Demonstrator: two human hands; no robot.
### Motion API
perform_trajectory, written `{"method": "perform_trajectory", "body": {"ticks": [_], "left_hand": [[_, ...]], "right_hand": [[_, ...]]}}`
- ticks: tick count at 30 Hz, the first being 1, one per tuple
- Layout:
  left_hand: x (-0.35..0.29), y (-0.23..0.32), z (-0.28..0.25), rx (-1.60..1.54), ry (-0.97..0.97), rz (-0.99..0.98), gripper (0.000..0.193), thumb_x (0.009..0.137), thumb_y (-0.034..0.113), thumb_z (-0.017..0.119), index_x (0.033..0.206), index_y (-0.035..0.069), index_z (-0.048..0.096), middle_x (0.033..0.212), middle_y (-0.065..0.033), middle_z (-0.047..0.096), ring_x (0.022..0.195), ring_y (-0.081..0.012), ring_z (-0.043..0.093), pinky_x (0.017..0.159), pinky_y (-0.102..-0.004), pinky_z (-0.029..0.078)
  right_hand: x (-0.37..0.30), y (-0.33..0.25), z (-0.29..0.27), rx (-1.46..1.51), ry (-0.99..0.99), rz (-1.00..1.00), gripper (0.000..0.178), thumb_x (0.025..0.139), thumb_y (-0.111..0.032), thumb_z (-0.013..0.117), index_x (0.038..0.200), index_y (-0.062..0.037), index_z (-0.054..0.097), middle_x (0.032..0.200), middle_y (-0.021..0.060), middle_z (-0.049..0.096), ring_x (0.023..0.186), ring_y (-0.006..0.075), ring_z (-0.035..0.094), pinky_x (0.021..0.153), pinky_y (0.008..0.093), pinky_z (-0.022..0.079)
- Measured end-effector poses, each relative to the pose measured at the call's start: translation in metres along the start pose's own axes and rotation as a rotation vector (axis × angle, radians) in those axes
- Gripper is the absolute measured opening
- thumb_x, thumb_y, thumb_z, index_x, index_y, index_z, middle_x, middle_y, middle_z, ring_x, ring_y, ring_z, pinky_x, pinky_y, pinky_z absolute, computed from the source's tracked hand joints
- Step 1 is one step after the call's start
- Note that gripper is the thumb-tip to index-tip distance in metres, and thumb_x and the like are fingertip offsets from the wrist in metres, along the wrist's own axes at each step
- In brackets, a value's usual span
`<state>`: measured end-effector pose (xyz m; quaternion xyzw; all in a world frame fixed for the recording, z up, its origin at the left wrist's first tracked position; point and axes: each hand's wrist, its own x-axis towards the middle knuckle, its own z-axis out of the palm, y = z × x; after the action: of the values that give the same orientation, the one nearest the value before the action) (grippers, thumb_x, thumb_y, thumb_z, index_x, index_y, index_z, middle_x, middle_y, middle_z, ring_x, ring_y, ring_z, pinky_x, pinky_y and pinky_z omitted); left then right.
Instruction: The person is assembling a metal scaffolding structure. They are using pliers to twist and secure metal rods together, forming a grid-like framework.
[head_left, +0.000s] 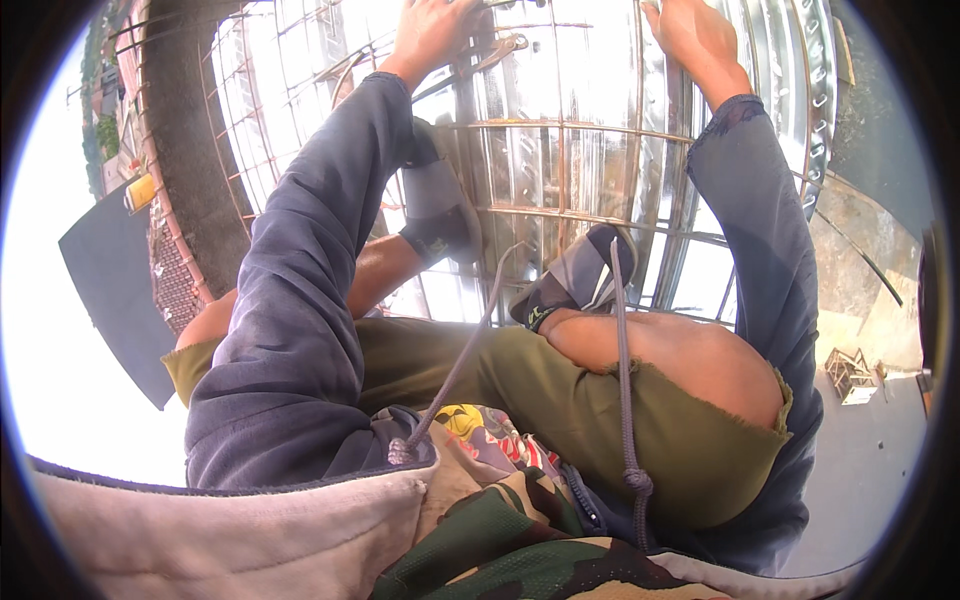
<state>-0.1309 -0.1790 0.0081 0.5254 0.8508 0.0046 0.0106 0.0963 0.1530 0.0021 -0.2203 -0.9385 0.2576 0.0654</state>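
Observation:
My left hand [432, 38] reaches to the top edge of the view over a grid of thin steel bars [560, 127]. Its fingers look curled and are partly cut off, so what they grip cannot be made out. Beside it lies a small brownish looped metal piece [512, 44]. Further right, my right hand [700, 42] is at the same bar grid, its thumb by an upright bar and its other fingers bent and partly out of view. Under the bars, shiny corrugated metal sheets [520, 170] reflect strong light.
I squat with my left shoe [440, 205] and right shoe [590, 265] among the bars. A concrete ledge [185, 120] runs along the left, with a tiled roof [175, 270] lower beyond it. Right of the sheet edge are concrete ground [870, 240] and a small wooden frame [850, 375].

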Motion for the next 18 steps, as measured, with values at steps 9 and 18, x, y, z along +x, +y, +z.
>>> {"method": "perform_trajectory", "body": {"ticks": [9,18], "left_hand": [[0.007,0.042,-0.015,-0.045,0.115,0.160,0.023,0.101,0.029,0.071,0.118,0.013,0.068,0.102,-0.0092,0.069,0.097,-0.0327,0.068,0.087,-0.0442,0.056],[0.027,0.081,-0.061,-0.058,-0.085,0.278,0.032,0.100,0.039,0.072,0.117,0.012,0.073,0.099,-0.0086,0.073,0.097,-0.0309,0.074,0.082,-0.0445,0.060]], "right_hand": [[-0.036,-0.013,-0.058,-0.354,0.083,-0.125,0.022,0.106,-0.034,0.063,0.122,-0.0184,0.066,0.102,0.0084,0.075,0.093,0.0354,0.072,0.077,0.0483,0.056],[-0.072,0.033,-0.116,-0.393,-0.169,0.309,0.021,0.107,-0.032,0.063,0.120,-0.0154,0.065,0.113,0.0120,0.076,0.101,0.0403,0.072,0.079,0.0510,0.056]]}}
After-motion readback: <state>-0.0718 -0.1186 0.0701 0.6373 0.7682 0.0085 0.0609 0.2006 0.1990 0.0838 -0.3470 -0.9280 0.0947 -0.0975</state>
